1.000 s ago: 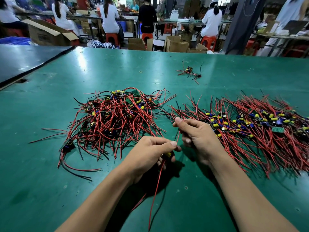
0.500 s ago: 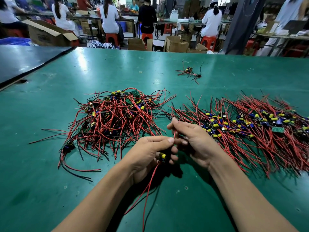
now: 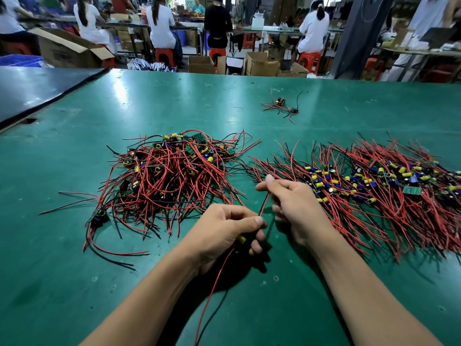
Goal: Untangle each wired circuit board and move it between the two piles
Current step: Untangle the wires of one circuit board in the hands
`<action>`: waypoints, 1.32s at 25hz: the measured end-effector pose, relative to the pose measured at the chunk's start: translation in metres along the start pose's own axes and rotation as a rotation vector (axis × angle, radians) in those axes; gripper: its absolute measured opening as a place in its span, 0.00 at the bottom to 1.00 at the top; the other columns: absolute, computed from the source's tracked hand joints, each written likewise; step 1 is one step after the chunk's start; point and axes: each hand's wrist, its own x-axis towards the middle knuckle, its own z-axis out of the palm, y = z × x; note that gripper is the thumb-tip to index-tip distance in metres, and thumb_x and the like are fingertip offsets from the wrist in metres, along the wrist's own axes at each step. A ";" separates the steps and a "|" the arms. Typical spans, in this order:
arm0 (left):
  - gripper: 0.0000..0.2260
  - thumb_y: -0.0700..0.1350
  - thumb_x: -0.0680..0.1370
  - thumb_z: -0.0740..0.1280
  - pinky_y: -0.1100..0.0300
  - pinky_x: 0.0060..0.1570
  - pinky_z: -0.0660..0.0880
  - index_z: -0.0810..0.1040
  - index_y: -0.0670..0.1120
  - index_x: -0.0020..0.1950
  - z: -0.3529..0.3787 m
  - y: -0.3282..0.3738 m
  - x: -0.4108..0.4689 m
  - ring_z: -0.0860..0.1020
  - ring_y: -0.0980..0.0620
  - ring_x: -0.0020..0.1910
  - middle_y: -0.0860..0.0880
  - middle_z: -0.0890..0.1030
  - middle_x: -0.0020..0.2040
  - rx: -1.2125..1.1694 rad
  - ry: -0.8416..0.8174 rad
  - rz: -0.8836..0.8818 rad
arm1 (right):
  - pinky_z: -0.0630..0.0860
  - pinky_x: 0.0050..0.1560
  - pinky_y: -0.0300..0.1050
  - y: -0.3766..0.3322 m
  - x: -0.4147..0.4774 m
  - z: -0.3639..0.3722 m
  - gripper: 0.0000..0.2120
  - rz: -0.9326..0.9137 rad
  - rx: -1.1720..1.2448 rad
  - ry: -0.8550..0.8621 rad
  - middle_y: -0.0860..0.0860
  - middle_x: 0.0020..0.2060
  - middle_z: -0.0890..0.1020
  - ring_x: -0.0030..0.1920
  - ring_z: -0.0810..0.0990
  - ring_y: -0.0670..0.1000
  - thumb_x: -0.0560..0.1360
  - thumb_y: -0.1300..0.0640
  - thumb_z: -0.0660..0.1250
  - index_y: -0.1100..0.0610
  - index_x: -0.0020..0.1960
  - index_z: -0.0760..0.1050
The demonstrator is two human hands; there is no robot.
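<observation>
Head view puts the wired circuit board (image 3: 241, 239) inside the left hand (image 3: 224, 236), low of centre at about 6 o'clock. That grip is clenched round it, and only a yellow capacitor peeps out between the fingers. One red lead (image 3: 264, 204) runs taut from the left thumb up toward 1 o'clock, where the right hand (image 3: 291, 208) pinches its far end between thumb and forefinger. The trailing leads (image 3: 214, 290), one red and one black, hang from the left grip toward 6 o'clock over the counter (image 3: 74, 270).

So the piece's long axis lies roughly 7 to 1 o'clock, strung between the two grips. The tangled pile (image 3: 169, 176) sits at 10 o'clock from the hands and the combed pile (image 3: 374, 191) at 3 o'clock. Judging by its straightened wires, the combed pile is the likely destination. The right hand is the nearer one, just beside its near edge, while the board itself must travel rightward from the left grip.

A stray cluster (image 3: 282, 106) lies well apart at 12 o'clock. No brand, label or writing can be read on any board.
</observation>
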 end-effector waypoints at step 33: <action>0.03 0.38 0.76 0.69 0.59 0.33 0.76 0.79 0.37 0.45 -0.006 0.002 0.000 0.77 0.48 0.27 0.41 0.80 0.34 0.058 -0.047 0.048 | 0.56 0.24 0.38 -0.019 0.000 -0.011 0.26 0.380 0.908 -0.311 0.46 0.27 0.71 0.22 0.55 0.45 0.83 0.49 0.55 0.56 0.35 0.83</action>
